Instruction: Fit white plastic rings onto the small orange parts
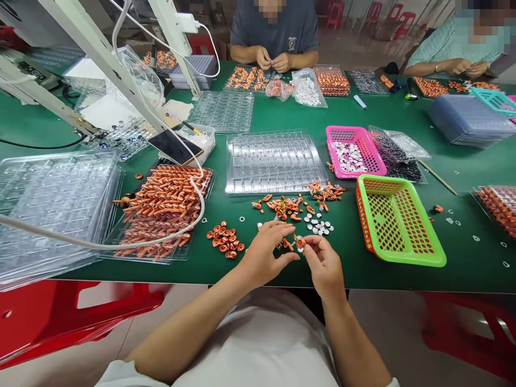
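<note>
White shirt (250, 344) foremost, the right hand (327, 269) pinches an orange part (300, 244) — mid-assembly, seemingly — and the left hand (262, 252), grip parted, should likely steady it next.

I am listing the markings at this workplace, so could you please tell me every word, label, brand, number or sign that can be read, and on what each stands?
No text can be read for certain.
Dark shirt opposite: chest print, too small to read.
Phone: no legible writing on its dark screen.
Green basket and pink basket: no legible label.
</note>
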The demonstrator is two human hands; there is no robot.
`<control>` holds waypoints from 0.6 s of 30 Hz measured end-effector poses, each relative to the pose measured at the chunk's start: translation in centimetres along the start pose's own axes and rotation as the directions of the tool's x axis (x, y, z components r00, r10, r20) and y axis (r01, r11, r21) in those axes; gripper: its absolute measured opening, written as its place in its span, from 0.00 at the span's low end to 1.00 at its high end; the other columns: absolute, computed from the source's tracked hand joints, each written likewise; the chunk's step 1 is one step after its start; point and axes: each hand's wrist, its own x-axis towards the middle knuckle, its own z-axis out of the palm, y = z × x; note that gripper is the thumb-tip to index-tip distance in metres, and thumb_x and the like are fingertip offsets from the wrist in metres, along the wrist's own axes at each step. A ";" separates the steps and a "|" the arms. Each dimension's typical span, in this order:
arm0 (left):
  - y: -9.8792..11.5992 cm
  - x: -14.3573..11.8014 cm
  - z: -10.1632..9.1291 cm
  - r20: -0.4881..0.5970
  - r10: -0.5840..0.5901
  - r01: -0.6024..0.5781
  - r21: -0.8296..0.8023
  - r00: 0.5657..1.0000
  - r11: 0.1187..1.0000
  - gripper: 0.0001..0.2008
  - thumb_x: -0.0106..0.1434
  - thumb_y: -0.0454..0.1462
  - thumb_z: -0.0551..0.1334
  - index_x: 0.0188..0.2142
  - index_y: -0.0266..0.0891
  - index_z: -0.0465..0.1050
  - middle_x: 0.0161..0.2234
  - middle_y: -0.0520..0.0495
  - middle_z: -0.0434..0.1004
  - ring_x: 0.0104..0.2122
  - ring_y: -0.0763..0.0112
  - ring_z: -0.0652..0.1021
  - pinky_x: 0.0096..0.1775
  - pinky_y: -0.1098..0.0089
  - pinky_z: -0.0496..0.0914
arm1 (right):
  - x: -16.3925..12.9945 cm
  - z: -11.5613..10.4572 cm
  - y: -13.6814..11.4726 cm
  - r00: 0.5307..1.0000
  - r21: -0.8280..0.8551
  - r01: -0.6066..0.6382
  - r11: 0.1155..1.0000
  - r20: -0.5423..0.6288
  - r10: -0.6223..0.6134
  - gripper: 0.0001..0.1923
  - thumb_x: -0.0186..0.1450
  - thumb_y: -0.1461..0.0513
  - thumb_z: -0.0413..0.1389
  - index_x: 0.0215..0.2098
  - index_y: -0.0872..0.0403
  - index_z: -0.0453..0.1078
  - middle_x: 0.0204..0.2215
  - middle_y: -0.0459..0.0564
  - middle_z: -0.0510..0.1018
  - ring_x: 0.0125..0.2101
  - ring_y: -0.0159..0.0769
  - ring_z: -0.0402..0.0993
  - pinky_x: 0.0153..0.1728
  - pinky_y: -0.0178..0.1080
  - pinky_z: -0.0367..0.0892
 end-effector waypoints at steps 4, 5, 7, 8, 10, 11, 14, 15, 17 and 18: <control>0.5 -0.1 -0.6 0.020 -0.100 0.101 -0.126 0.995 0.987 0.22 0.60 0.38 0.69 0.53 0.39 0.72 0.48 0.41 0.79 0.49 0.58 0.76 0.53 0.57 0.71 | -0.1 0.9 0.0 0.997 0.035 0.075 0.997 -0.029 -0.074 0.06 0.68 0.59 0.55 0.41 0.51 0.72 0.37 0.49 0.78 0.37 0.36 0.76 0.38 0.37 0.73; 0.5 -0.1 -0.7 0.035 -0.147 0.151 -0.170 0.988 0.974 0.22 0.60 0.38 0.69 0.53 0.39 0.72 0.46 0.42 0.80 0.47 0.60 0.78 0.51 0.59 0.72 | -0.2 1.2 0.0 0.995 0.036 0.097 0.995 -0.033 -0.096 0.06 0.69 0.59 0.55 0.42 0.51 0.72 0.37 0.49 0.77 0.37 0.36 0.76 0.38 0.37 0.73; 0.5 -0.1 -1.0 0.076 -0.244 0.255 -0.271 0.967 0.928 0.21 0.61 0.38 0.68 0.53 0.40 0.73 0.44 0.44 0.81 0.44 0.63 0.79 0.49 0.62 0.73 | -0.2 1.6 0.1 0.991 0.025 0.132 0.991 -0.026 -0.132 0.06 0.69 0.60 0.55 0.42 0.50 0.72 0.38 0.48 0.76 0.37 0.36 0.76 0.38 0.36 0.73; 0.4 0.0 -1.2 0.100 -0.281 0.298 -0.322 0.955 0.899 0.20 0.61 0.38 0.68 0.53 0.41 0.73 0.44 0.45 0.81 0.44 0.63 0.79 0.49 0.63 0.73 | -0.2 1.7 0.1 0.989 0.010 0.147 0.989 -0.015 -0.147 0.05 0.69 0.61 0.54 0.42 0.50 0.72 0.38 0.49 0.76 0.38 0.36 0.75 0.38 0.37 0.73; 0.2 0.1 -1.4 0.143 -0.320 0.350 -0.413 0.937 0.841 0.20 0.60 0.38 0.68 0.52 0.41 0.74 0.43 0.45 0.81 0.44 0.64 0.79 0.49 0.63 0.73 | -0.1 1.9 0.2 0.984 -0.032 0.179 0.983 0.014 -0.179 0.05 0.69 0.62 0.54 0.42 0.50 0.71 0.39 0.49 0.74 0.39 0.36 0.74 0.38 0.37 0.72; 0.1 0.1 -1.4 0.160 -0.326 0.363 -0.450 0.932 0.816 0.19 0.60 0.38 0.68 0.52 0.41 0.74 0.44 0.45 0.81 0.44 0.64 0.79 0.49 0.63 0.73 | 0.0 1.9 0.2 0.980 -0.055 0.196 0.979 0.031 -0.194 0.05 0.69 0.62 0.53 0.42 0.50 0.71 0.39 0.49 0.74 0.38 0.36 0.74 0.38 0.37 0.72; -0.3 0.3 -1.6 0.203 -0.344 0.398 -0.526 0.917 0.751 0.19 0.59 0.38 0.68 0.50 0.39 0.74 0.43 0.44 0.81 0.43 0.64 0.80 0.47 0.64 0.73 | 0.3 2.1 0.4 0.968 -0.121 0.249 0.961 0.066 -0.243 0.06 0.69 0.65 0.52 0.41 0.50 0.70 0.38 0.48 0.72 0.36 0.35 0.73 0.36 0.37 0.70; -0.5 0.4 -1.7 0.214 -0.354 0.413 -0.540 0.910 0.733 0.20 0.58 0.38 0.69 0.50 0.38 0.74 0.43 0.43 0.81 0.42 0.64 0.80 0.47 0.65 0.74 | 0.4 2.2 0.4 0.962 -0.148 0.271 0.951 0.073 -0.262 0.07 0.69 0.66 0.52 0.41 0.50 0.69 0.37 0.48 0.72 0.36 0.35 0.72 0.35 0.37 0.70; -0.6 0.4 -1.8 0.230 -0.379 0.440 -0.555 0.897 0.706 0.20 0.57 0.38 0.69 0.49 0.37 0.74 0.42 0.43 0.80 0.41 0.64 0.80 0.45 0.65 0.74 | 0.5 2.3 0.4 0.952 -0.204 0.306 0.930 0.072 -0.297 0.08 0.68 0.67 0.52 0.41 0.50 0.69 0.36 0.47 0.72 0.36 0.35 0.72 0.35 0.37 0.69; -0.7 0.4 -1.9 0.234 -0.388 0.450 -0.555 0.892 0.700 0.21 0.57 0.38 0.69 0.50 0.37 0.73 0.41 0.43 0.80 0.40 0.65 0.80 0.45 0.65 0.74 | 0.5 2.3 0.3 0.950 -0.229 0.313 0.922 0.064 -0.307 0.08 0.67 0.68 0.52 0.41 0.50 0.69 0.36 0.47 0.72 0.36 0.35 0.72 0.35 0.36 0.69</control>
